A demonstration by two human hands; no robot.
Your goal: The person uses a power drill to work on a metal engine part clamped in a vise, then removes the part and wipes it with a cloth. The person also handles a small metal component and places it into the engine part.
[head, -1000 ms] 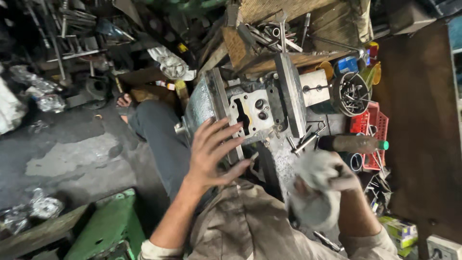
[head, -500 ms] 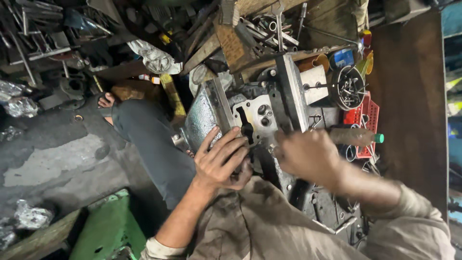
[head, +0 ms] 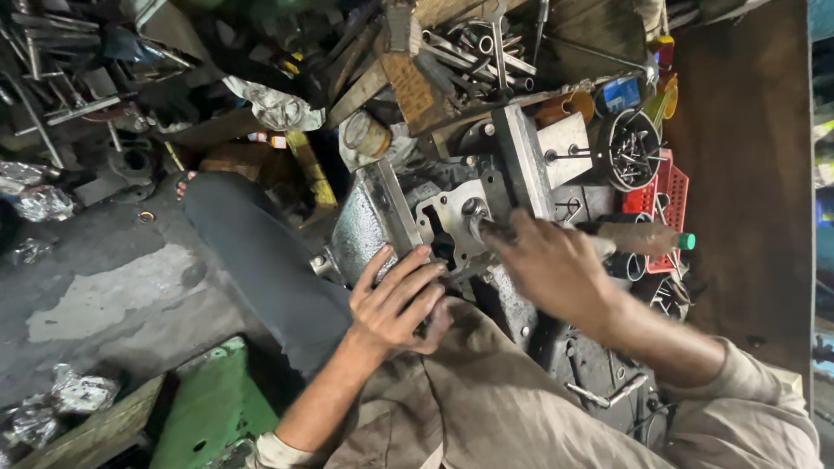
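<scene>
Centre frame, the grey metal casting (head: 447, 227) sits clamped between two steel vise plates (head: 521, 161), heavy, rigid, probably oily, best gripped by its thick edges, as the left hand (head: 395, 304) presses spread fingers against it and the right hand (head: 547, 265) curls, blurred, around a tool (head: 638, 236).

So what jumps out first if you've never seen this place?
The grey metal block at centre, with the left hand flat against its near edge and the right hand reaching across it. Then the clutter: a round tin of screws and a red basket to the right, spanners piled above.
</scene>
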